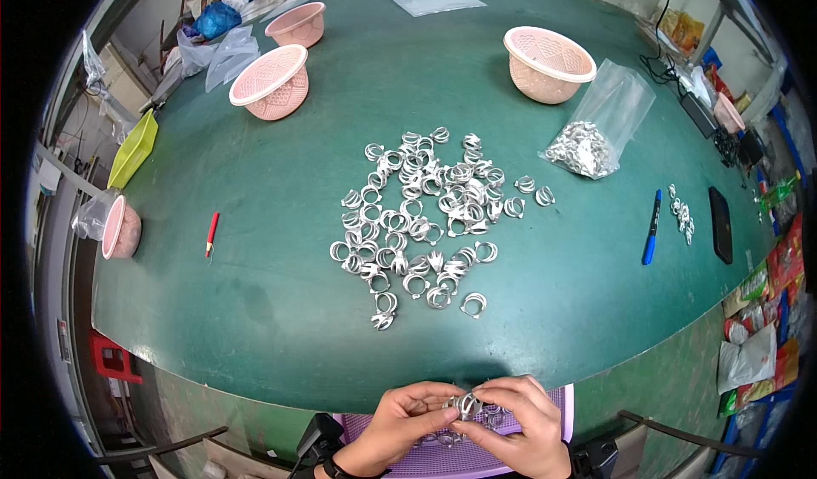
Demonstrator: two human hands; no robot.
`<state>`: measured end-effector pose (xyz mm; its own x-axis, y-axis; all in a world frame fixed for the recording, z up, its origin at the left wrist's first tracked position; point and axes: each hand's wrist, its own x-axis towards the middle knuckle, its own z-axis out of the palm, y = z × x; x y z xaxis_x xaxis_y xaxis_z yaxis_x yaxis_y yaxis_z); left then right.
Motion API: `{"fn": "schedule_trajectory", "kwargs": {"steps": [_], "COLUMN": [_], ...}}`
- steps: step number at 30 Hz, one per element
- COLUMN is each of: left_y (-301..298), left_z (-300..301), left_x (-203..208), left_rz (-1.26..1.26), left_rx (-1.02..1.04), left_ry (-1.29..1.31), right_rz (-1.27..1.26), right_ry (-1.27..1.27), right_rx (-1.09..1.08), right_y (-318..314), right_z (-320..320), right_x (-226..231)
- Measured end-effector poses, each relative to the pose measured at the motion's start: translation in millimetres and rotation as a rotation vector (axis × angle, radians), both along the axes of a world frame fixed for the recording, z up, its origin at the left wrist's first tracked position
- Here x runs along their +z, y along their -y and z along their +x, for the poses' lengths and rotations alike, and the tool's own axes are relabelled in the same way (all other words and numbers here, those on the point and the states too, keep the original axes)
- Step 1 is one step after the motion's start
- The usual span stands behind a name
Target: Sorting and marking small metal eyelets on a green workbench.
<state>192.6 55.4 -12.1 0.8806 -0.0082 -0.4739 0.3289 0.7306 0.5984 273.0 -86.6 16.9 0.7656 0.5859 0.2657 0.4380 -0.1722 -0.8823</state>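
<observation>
A ring [466, 407] is pinched between the fingertips of the left hand [398, 421] and the right hand [534, 428], both narrowly curled, above a purple basket [568, 407].

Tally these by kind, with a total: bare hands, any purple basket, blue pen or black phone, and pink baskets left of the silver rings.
Left hand and right hand: 2
Purple basket: 1
Blue pen: 1
Black phone: 1
Pink baskets left of the silver rings: 3
Total: 8
</observation>
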Motion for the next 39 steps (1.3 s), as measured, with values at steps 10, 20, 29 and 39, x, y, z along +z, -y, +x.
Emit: {"fn": "schedule_trajectory", "kwargs": {"steps": [10, 20, 29, 39], "left_y": [6, 5, -1, -58], "left_z": [-3, 0, 1, -9], "left_x": [-9, -4, -4, 26], "left_rz": [0.035, 1.097, 1.258, 1.542], "left_rx": [0.094, 0.084, 0.088, -0.345], "left_ry": [0.148, 0.481, 0.659, 0.573], "right_rz": [0.024, 0.314, 0.436, -0.043], "right_ry": [-0.039, -0.641, -0.606, -0.366], "right_rx": [0.043, 0.099, 0.18, 0.446], "right_y": [2, 15, 17, 40], "right_z": [2, -9, -8, 45], "right_x": [-5, -37, -42, -19]}}
